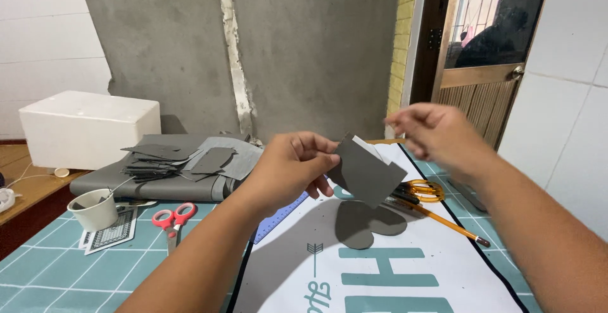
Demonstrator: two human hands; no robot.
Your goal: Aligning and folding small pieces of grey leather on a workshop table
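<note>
We are pinching a dark grey cut sheet piece (369,172) in our left hand (292,164), holding it above the middle of the surface (38,262). Our right hand (437,132) is hovering just beside it, fingers loosely curled and grasping nothing. Red-handled scissors (172,219) are lying toward the surface's left edge.

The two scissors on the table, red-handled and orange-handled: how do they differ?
The red-handled scissors lie alone on the teal cutting mat, left of both hands. The orange-handled scissors lie right, on the white printed sheet beside a pencil, partly hidden by grey card. Both lie untouched.
</note>
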